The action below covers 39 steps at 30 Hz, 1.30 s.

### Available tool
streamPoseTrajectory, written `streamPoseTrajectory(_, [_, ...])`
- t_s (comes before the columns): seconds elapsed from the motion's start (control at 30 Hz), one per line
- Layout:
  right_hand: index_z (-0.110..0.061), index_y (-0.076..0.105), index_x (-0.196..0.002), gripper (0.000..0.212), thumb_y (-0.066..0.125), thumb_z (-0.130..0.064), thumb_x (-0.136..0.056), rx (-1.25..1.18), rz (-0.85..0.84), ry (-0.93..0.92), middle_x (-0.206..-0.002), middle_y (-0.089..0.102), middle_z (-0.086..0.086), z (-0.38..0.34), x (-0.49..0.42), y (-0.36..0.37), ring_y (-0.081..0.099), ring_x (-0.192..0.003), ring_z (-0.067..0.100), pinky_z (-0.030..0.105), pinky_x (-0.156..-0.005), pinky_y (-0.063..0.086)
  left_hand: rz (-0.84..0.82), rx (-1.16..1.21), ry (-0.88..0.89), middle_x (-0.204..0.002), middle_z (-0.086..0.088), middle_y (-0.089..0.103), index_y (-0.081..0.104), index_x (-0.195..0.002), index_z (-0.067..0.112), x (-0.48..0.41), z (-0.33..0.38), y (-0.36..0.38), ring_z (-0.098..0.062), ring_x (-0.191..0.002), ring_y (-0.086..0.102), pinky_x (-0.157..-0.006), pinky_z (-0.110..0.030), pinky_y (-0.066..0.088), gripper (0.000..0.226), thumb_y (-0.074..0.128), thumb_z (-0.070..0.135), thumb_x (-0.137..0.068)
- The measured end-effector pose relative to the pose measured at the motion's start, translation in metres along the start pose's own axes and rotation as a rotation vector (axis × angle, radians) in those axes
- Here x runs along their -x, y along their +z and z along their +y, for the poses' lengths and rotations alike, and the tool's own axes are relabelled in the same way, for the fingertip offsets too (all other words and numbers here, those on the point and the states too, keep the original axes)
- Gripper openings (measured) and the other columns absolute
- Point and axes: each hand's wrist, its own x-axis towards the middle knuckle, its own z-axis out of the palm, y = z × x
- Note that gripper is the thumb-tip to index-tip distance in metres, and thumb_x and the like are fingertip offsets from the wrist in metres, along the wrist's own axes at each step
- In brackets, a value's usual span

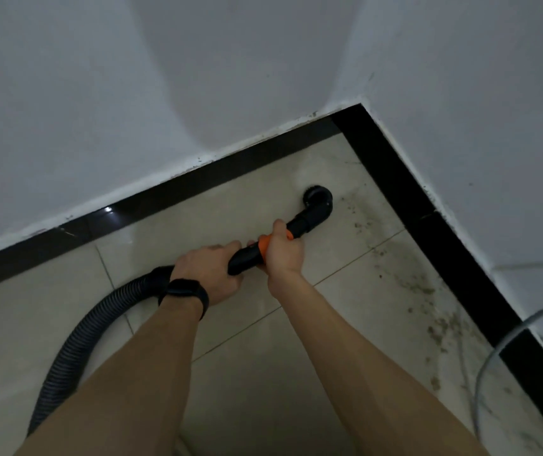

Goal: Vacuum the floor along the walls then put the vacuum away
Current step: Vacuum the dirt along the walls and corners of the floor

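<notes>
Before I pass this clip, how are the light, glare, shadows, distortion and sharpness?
Head view: dim, flat grey light; a broad soft shadow crosses the white painted wall; one small glare spot sits on the glossy black skirting strip; wide-angle distortion bows that strip; the black plastic vacuum tube and the left hand and right hand gripping it are reasonably sharp, without motion blur.

Tile floor (230,205) lies open left of the nozzle (318,197) and between it and the black skirting (395,179), whose two runs close the corner just beyond. Well behind the nozzle, a thin grey cable (478,383) loops at right, the ribbed hose (76,337) lies left.
</notes>
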Motion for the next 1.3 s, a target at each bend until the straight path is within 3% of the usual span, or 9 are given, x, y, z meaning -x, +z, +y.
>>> streamPoseTrajectory(0.07, [-0.012,0.052,-0.115,0.027,0.058,-0.034,-0.100,-0.027,0.006,0.002,-0.077,0.067,0.008,0.006,0.007,-0.002,0.072,-0.060,0.020,0.036,-0.062,0.061,-0.018,-0.009,0.008,-0.077,0.008,0.054,0.040,-0.090,0.036,0.008,0.000,-0.001,-0.023,-0.074,0.060,-0.069,-0.036,0.052,0.016,0.055,0.039,-0.085])
streamPoseTrajectory(0.2, [-0.011,0.053,-0.115,0.027,0.058,-0.034,-0.100,-0.048,0.032,0.000,-0.081,0.069,0.009,0.019,0.015,-0.004,0.073,-0.069,0.024,0.045,-0.074,0.065,-0.056,-0.061,0.024,-0.084,0.004,0.059,0.036,-0.090,0.036,0.016,-0.002,-0.003,-0.024,-0.078,0.061,-0.071,-0.037,0.053,0.020,0.056,0.039,-0.085])
streamPoseTrajectory(0.27, [-0.012,0.053,-0.114,0.027,0.059,-0.034,-0.100,-0.069,0.043,0.001,-0.083,0.069,0.010,0.021,0.016,-0.005,0.073,-0.068,0.023,0.042,-0.073,0.065,-0.067,-0.072,0.030,-0.085,0.004,0.059,0.037,-0.091,0.036,0.017,-0.002,-0.003,-0.024,-0.079,0.061,-0.071,-0.036,0.052,0.021,0.056,0.039,-0.084])
streamPoseTrajectory(0.47, [-0.013,0.052,-0.115,0.027,0.058,-0.035,-0.102,-0.102,0.068,-0.001,-0.085,0.069,0.010,0.009,0.016,-0.008,0.072,-0.064,0.022,0.043,-0.073,0.065,-0.035,-0.123,0.070,-0.088,0.001,0.061,0.038,-0.094,0.034,0.008,0.007,-0.006,-0.026,-0.079,0.061,-0.061,-0.031,0.042,0.020,0.056,0.036,-0.086])
streamPoseTrajectory(0.6, [-0.010,0.053,-0.119,0.031,0.058,-0.036,-0.102,-0.106,0.086,-0.015,-0.089,0.069,0.012,-0.001,0.012,-0.013,0.075,-0.088,0.035,0.051,-0.082,0.064,-0.039,-0.126,0.086,-0.087,0.000,0.059,0.041,-0.100,0.030,-0.001,0.018,-0.006,-0.025,-0.077,0.059,-0.061,-0.032,0.044,0.020,0.057,0.032,-0.089])
streamPoseTrajectory(0.77, [-0.009,0.051,-0.123,0.033,0.059,-0.032,-0.101,-0.136,0.058,-0.019,-0.081,0.067,0.010,-0.011,0.006,-0.021,0.069,-0.055,0.020,0.038,-0.063,0.063,-0.038,-0.113,0.083,-0.082,0.003,0.054,0.036,-0.094,0.033,-0.011,0.026,-0.003,-0.022,-0.070,0.052,-0.058,-0.031,0.040,0.022,0.057,0.030,-0.089])
streamPoseTrajectory(0.93, [-0.011,0.051,-0.119,0.030,0.058,-0.034,-0.101,-0.131,0.056,-0.016,-0.085,0.068,0.011,-0.017,-0.002,-0.023,0.070,-0.064,0.025,0.047,-0.075,0.065,-0.037,-0.115,0.080,-0.084,0.002,0.054,0.038,-0.098,0.031,-0.018,0.030,-0.001,-0.023,-0.071,0.052,-0.060,-0.031,0.042,0.022,0.058,0.031,-0.089])
streamPoseTrajectory(1.07, [-0.011,0.052,-0.118,0.030,0.059,-0.035,-0.101,-0.133,0.056,-0.021,-0.084,0.069,0.010,-0.022,-0.007,-0.026,0.071,-0.057,0.021,0.039,-0.065,0.064,-0.041,-0.116,0.082,-0.085,0.002,0.055,0.034,-0.094,0.034,-0.024,0.034,0.000,-0.022,-0.072,0.053,-0.059,-0.032,0.043,0.024,0.057,0.030,-0.089])
streamPoseTrajectory(1.3, [-0.013,0.053,-0.113,0.026,0.059,-0.035,-0.101,-0.128,0.066,-0.035,-0.083,0.069,0.010,-0.031,-0.018,-0.033,0.071,-0.059,0.021,0.041,-0.067,0.065,-0.026,-0.133,0.087,-0.082,0.003,0.053,0.037,-0.098,0.030,-0.036,0.047,0.003,-0.021,-0.070,0.052,-0.056,-0.030,0.038,0.021,0.057,0.030,-0.091])
